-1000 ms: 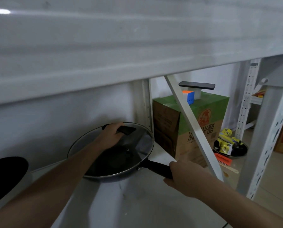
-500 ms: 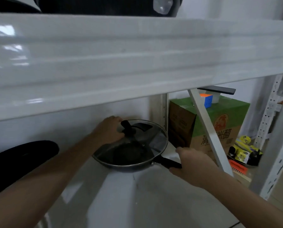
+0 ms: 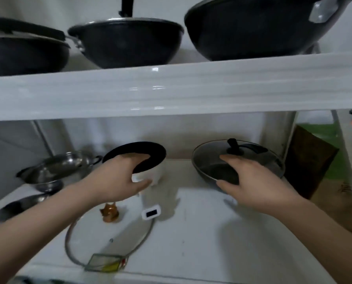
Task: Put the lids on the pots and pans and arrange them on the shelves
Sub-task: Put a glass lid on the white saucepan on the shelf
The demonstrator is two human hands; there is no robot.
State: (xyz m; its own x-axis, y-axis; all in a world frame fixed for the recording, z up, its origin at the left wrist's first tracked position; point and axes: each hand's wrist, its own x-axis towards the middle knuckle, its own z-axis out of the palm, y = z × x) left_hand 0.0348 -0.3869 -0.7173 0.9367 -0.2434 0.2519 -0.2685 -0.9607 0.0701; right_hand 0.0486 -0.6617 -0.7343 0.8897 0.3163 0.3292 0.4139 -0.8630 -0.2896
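Note:
A black frying pan [image 3: 212, 160] with a glass lid [image 3: 259, 158] and black knob sits at the right of the lower shelf [image 3: 212, 232]. My right hand [image 3: 255, 183] lies over its near rim with fingers stretched out, hiding the handle. Left of the pan stands a white pot with a black inside [image 3: 150, 152]. My left hand [image 3: 115, 179] grips its near rim, fingers inside and thumb outside. A loose glass lid [image 3: 117, 240] with an amber knob lies flat near the shelf's front edge.
Three black woks [image 3: 128, 42] stand on the upper shelf [image 3: 171, 89]. A steel pot [image 3: 56, 171] and a round steel piece [image 3: 15, 208] sit at the lower left. A small white device [image 3: 151, 213] lies by the loose lid. A cardboard box [image 3: 314, 160] stands beyond the right post.
The view has risen and pulled back to show both shelves. My left hand left the pan's lid and took the white pot's rim. My right hand came off the pan's handle.

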